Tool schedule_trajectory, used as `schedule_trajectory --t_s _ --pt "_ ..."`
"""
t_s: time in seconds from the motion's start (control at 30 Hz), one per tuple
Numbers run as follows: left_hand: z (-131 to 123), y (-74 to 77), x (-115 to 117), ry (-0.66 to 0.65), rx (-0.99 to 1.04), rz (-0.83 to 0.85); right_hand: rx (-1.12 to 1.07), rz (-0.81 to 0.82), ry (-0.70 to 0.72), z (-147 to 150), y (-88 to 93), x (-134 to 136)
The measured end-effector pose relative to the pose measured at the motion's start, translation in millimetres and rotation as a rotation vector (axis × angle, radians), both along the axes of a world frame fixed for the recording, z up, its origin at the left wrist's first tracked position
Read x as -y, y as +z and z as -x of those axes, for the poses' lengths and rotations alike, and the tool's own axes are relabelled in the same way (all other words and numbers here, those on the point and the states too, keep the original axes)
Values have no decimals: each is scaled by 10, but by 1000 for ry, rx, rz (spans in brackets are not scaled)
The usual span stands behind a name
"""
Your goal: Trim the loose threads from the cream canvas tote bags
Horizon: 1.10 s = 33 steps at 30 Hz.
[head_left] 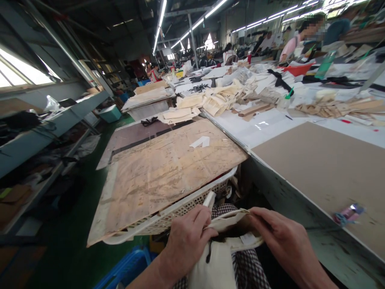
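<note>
A cream canvas bag [215, 263] lies over my lap, with its opening toward me and dark inside. My left hand [189, 233] pinches the left side of its rim between thumb and fingers. On the right side of the opening, my right hand [279, 233] grips the rim, fingers partly hidden behind the cloth. A small white label [247, 238] shows just inside the edge. A short black strip [208, 252] hangs down the bag's outside below my left hand. Above that hand, a pale strip of material [209, 198] sticks up.
Ahead, a worn wooden board [168, 172] rests on a white plastic basket [192, 204]. To the right stands a table with a brown board [327, 160] and a small pinkish object [349, 213]. Cream fabric pieces [216, 100] are heaped farther back. A blue basket [126, 267] sits lower left. Several people work beyond.
</note>
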State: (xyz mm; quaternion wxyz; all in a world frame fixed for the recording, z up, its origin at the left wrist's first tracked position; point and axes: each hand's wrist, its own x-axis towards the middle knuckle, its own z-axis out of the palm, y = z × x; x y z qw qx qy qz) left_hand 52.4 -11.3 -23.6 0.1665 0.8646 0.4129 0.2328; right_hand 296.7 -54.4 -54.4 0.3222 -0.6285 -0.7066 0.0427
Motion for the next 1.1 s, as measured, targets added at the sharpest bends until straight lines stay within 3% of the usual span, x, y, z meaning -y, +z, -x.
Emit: schedule_trajectory --t_s 0.13,0.37,0.53,0.83,1.1 --pt "-34 107 -120 -106 12 112 42 -11 81 -29 -19 -2" --pt "-108 168 -183 -288 -84 5 84 -42 92 32 14 27" --pt "-121 173 -153 -290 -191 -84 78 -60 66 96 84 27" --pt "-109 147 -125 -342 -223 -202 75 -51 65 133 32 11" --pt "-75 330 -339 -456 -463 -189 101 -39 90 178 54 -27"
